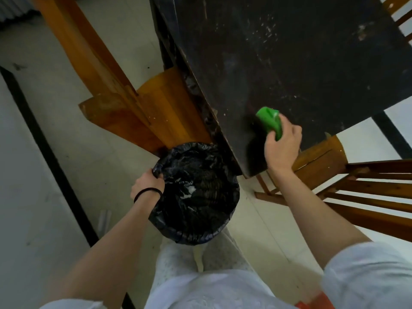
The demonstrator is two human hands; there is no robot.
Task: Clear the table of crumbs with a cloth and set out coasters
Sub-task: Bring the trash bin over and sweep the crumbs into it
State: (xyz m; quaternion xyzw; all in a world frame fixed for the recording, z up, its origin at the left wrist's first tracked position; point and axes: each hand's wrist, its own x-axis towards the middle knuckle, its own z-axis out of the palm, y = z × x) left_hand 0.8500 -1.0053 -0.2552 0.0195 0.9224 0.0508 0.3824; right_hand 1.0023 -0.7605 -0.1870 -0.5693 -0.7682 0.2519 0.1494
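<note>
Right hand (282, 144) grasping green cloth (268, 121) on table (312, 74); left hand (148, 182) clenched on bin liner (196, 190) rim. Risk: crumbs (266, 32) beyond cloth overshooting bin, landing on floor (100, 152).

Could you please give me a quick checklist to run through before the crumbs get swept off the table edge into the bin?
1. Cloth gripped: ok. The right hand holds the green cloth on the table.
2. Bin held steady: ok. The left hand grips the rim of the bin, which is lined with a black bag.
3. Bin under the sweeping edge: ok. Its mouth sits just below the near table corner.
4. Table free of crumbs: not ok. White crumbs remain scattered farther up the top.
5. Coasters at hand: cannot tell. None are in view.
</note>
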